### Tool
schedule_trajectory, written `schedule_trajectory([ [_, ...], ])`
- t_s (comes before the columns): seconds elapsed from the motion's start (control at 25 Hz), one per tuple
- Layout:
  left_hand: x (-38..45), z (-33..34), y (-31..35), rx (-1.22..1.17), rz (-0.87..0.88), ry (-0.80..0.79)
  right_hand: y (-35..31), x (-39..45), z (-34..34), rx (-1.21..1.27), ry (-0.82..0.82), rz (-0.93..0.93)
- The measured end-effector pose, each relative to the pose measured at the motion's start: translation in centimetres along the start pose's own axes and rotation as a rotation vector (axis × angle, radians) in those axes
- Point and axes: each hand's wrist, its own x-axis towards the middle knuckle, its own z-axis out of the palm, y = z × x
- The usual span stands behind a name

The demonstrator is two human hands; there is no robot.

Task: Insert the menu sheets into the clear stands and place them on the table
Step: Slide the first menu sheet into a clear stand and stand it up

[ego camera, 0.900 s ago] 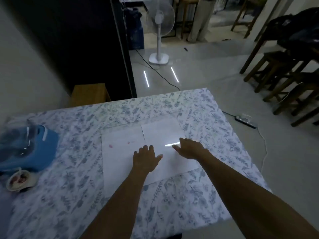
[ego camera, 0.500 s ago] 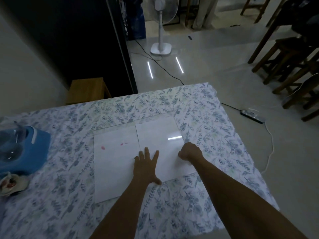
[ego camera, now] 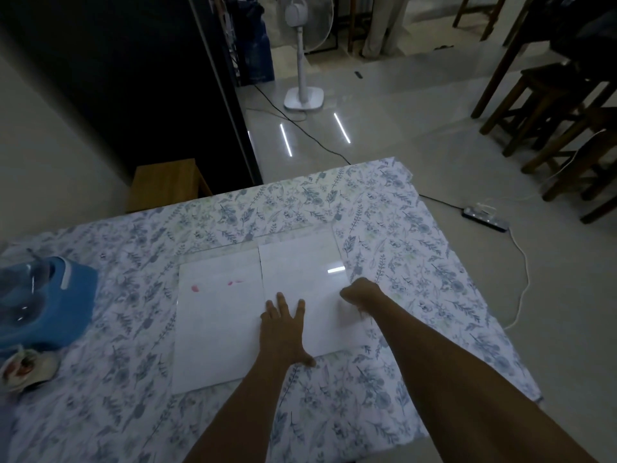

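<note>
1. Floral cloth in blue and grey is covering the table [ego camera: 384, 235], which is filling the lower part of the head view in a dim room.
2. Two white menu sheets are lying flat side by side at the middle of the table, their inner edges touching: the left sheet [ego camera: 217, 322] is showing small pink marks near its far edge, and the right sheet [ego camera: 307, 279] is catching a bright glint of light.
3. The left hand [ego camera: 283, 332] is resting palm down on the seam between the sheets, fingers spread and the thumb sticking out to the right.
4. The right hand [ego camera: 362, 292] is sitting curled at the right sheet's right edge, fingers tucked under; whether they are pinching the sheet cannot be told.
5. A blue object [ego camera: 63, 305] with something clear on it is sitting at the table's left edge, with a small crumpled white thing [ego camera: 26, 369] just in front.
6. Beyond the table, a white standing fan [ego camera: 303, 45] is standing on a glossy pale floor, its cord trailing across.
7. A power strip [ego camera: 485, 219] is lying on the floor to the right, near dark wooden stools [ego camera: 547, 105].
8. A low wooden bench [ego camera: 167, 182] is standing against a dark wall at the left.
</note>
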Motion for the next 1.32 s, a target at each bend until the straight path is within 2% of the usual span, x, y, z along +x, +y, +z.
schedule_trajectory([
  [0.4, -1.4, 2.2, -1.2, -0.025, 0.036, 0.075, 0.6, 0.0, 2.0, 0.183, -0.067, 0.039],
  [0.56, -2.1, 1.3, -1.8, -0.103, 0.044, 0.038, 0.1, -0.6, 1.7, 0.342, -0.076, 0.074],
  [0.72, -4.2, -1.3, -1.8, -0.110, 0.063, 0.005, 0.2, -2.4, 1.6, 0.414, 0.068, -0.051],
  [0.84, -6.5, -4.4, -3.2, 0.008, 0.124, 0.062, -0.2, -5.1, 0.3, 0.404, 0.137, -0.175],
  [0.92, -8.6, -7.2, -4.4, 0.037, 0.159, 0.083, -0.9, -7.0, -0.8, 0.496, 0.079, -0.140],
  [1.12, -12.5, -13.8, -5.7, -0.022, 0.280, 0.077, -1.6, -11.7, -3.6, 0.777, -0.182, -0.078],
  [1.32, -11.8, -17.7, -5.2, -0.013, 0.324, 0.092, -0.8, -12.4, -4.6, 0.855, -0.217, -0.201],
])
